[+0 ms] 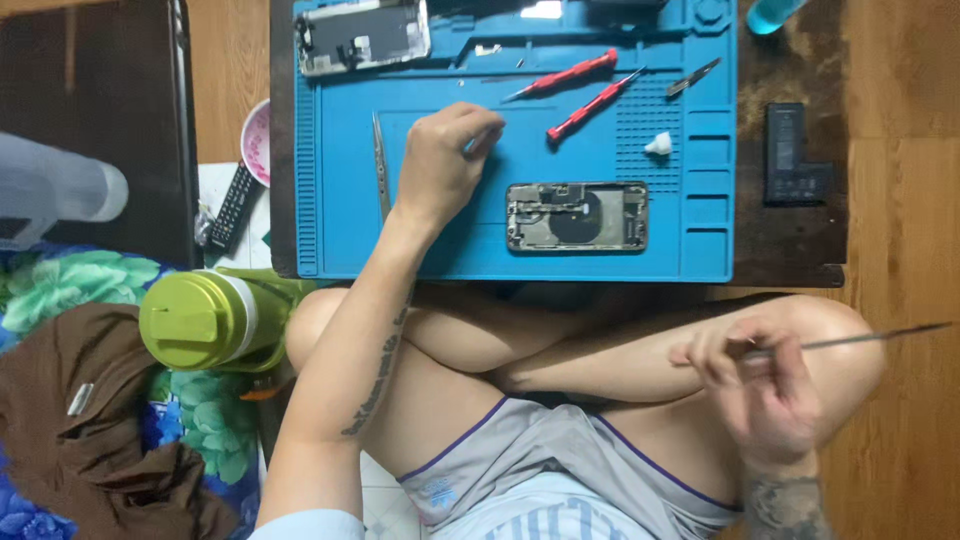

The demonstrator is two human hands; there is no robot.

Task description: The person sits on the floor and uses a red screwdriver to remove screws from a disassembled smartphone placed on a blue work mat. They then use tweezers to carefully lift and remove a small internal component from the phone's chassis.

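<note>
Right hand (765, 385) fingers around thin tool (870, 337), above knee.

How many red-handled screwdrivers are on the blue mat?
2. Both red-handled screwdrivers lie side by side on the upper part of the blue mat: one farther up, the other just below it.

1 head-worn view looks steeply down from close above at the person's crossed legs, with the low table (790, 250) and its blue mat (430, 250) along the upper edge
</note>
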